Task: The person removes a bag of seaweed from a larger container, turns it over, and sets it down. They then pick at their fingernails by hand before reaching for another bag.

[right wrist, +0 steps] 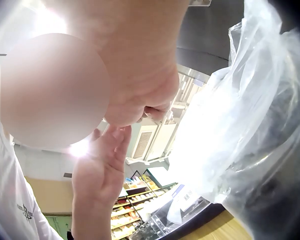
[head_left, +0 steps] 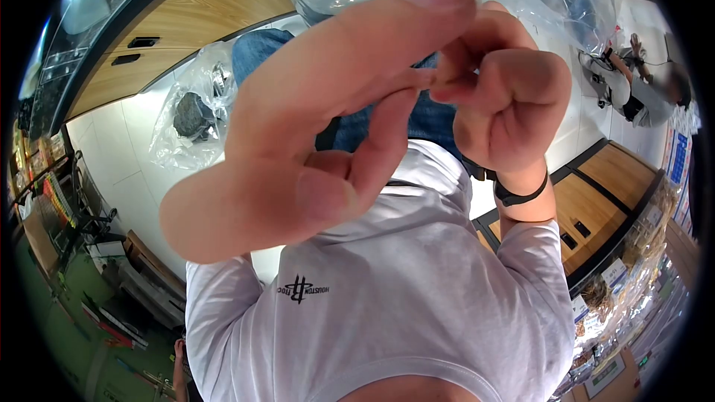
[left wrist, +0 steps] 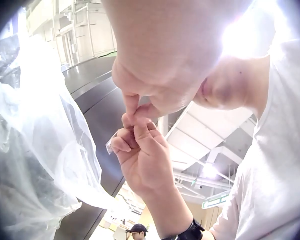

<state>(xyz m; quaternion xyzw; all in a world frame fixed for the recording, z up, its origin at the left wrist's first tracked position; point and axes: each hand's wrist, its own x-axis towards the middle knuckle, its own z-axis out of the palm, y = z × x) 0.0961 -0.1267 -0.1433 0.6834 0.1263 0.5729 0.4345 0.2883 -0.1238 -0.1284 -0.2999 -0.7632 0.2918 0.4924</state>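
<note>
My left hand looms large in the head view, its index finger stretched across and its other fingers bent. Close to it on the right is my right hand, fingers curled, with a black band at the wrist. The fingertips of both hands meet in front of my body. In the left wrist view, the right hand has its thumb and finger ends drawn together below the left fingertips. The right wrist view has the left hand reaching up to the right. I cannot tell whether something small is pinched there.
A clear plastic bag fills the area beyond the hands. Another clear bag with something dark inside is on the tiled floor. Wooden cabinets stand on either side. A person in grey is at the far right.
</note>
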